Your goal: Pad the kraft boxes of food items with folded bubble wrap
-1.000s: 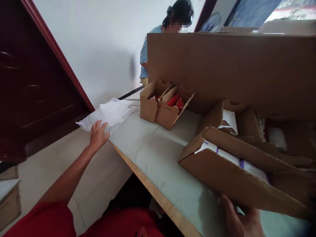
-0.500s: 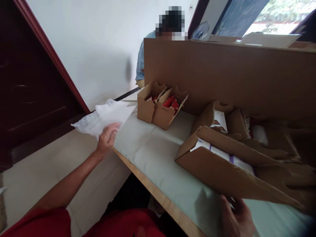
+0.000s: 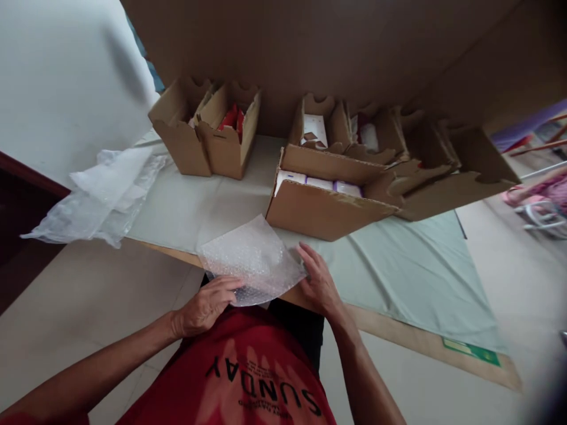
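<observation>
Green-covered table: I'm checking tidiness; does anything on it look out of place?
Yes, mildly: a rumpled translucent white plastic pile overhangs the table at left, and the brown cardboard box with white and purple packs sits crosswise in front of other brown boxes that run front to back.

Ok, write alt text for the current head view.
A person's left hand holds a bubble wrap sheet at the edge of a table, right hand beside its other edge. Open cardboard boxes stand beyond; translucent packaging lies at left.

Likely a packing workroom: bubble wrap (image 3: pixel 252 254) at near edge of cloth-covered table (image 3: pixel 411 277), plastic sheets (image 3: pixel 100 195) at left end, cardboard bins (image 3: pixel 224 152) farther back; tiled floor (image 3: pixel 150 283).
</observation>
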A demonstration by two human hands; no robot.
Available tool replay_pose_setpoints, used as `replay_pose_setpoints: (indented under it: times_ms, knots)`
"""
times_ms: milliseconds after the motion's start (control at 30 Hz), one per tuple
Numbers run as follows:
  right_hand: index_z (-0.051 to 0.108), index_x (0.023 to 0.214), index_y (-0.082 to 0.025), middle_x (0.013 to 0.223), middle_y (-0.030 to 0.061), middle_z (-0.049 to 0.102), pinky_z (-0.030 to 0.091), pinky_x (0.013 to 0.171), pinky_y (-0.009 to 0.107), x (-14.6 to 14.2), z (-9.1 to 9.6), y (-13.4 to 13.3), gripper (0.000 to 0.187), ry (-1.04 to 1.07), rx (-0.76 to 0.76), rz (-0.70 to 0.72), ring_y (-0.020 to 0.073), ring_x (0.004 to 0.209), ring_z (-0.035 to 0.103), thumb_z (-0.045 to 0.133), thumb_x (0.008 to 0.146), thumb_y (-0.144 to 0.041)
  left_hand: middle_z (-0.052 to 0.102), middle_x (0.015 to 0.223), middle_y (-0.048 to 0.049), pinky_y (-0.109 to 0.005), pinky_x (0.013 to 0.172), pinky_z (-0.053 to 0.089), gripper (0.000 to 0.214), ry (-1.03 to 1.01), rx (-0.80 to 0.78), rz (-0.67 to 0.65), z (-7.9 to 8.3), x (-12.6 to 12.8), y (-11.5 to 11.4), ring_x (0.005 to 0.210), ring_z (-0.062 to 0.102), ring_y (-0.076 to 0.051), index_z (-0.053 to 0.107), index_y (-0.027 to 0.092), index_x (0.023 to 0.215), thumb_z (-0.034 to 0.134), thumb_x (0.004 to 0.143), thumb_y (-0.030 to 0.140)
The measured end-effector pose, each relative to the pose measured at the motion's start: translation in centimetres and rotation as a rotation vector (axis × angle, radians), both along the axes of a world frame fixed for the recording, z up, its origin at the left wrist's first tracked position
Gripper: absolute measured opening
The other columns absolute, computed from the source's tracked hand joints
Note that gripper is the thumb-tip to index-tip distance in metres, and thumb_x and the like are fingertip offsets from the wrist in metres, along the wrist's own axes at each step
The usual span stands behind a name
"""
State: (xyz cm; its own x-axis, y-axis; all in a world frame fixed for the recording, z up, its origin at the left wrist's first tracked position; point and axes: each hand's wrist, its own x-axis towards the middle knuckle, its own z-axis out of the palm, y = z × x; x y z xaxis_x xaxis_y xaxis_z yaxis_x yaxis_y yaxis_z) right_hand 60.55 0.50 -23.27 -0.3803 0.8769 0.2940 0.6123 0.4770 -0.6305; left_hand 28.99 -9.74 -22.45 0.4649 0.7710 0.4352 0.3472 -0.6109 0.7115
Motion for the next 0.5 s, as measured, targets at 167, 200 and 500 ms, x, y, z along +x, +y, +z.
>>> replay_pose_setpoints:
  times_ms: [167,200,500]
  knots:
    - [0.068,0.131,-0.031,0.159,0.0090,0.046,0.043,0.113,0.060,-0.4,1.3,2.8,0.058,-0.195,0.029,0.235,0.0313,0.144,0.046,0.054,0.082,-0.003,0.069,0.135,-0.0141,-0.035,0.106,0.051,0.024,-0.129,-0.352,0.121,2.4,-1.5,0.0,0.125,0.066,-0.022,0.065,0.020,0.102,0.042,0.105,0.025]
    - [0.074,0.118,-0.028,0.157,0.0094,0.049,0.043,0.113,0.059,-0.6,1.7,3.2,0.046,-0.168,0.019,0.269,0.0311,0.145,0.046,0.056,0.084,-0.005,0.072,0.132,-0.0134,-0.036,0.104,0.052,0.024,-0.170,-0.420,0.148,2.8,-1.8,0.1,0.122,0.068,-0.022,0.065,0.020,0.101,0.043,0.106,0.029]
    - [0.070,0.098,-0.025,0.114,0.0079,0.078,0.055,0.099,0.044,-0.4,6.5,-0.7,0.018,0.180,-0.286,0.212,0.0257,0.115,0.071,0.060,0.097,-0.040,0.073,0.127,-0.0176,-0.045,0.104,0.053,0.048,-0.420,-0.603,0.236,3.1,-4.3,0.9,0.123,0.067,-0.031,0.062,0.022,0.129,0.067,0.092,0.052]
